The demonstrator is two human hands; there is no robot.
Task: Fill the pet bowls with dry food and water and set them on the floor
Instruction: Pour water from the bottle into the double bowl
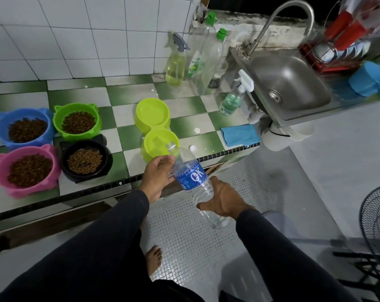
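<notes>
A clear water bottle (193, 177) with a blue label is tilted, its open neck over the near cup of the lime double bowl (156, 127). My right hand (224, 199) grips the bottle's lower body. My left hand (157, 174) holds it near the shoulder. Its white cap (192, 148) lies on the counter beside the bowl. At the left stand a blue bowl (24, 127), a green bowl (77, 120), a pink bowl (26, 171) and a black bowl (85, 160), each holding dry kibble.
The green-and-white checked counter (119, 99) ends in a dark edge strip. Spray bottles (176, 66) and tall clear bottles (206, 59) stand at the back. A blue cloth (239, 135), a steel sink (289, 83) and a dish rack lie to the right. A fan (376, 219) stands on the floor.
</notes>
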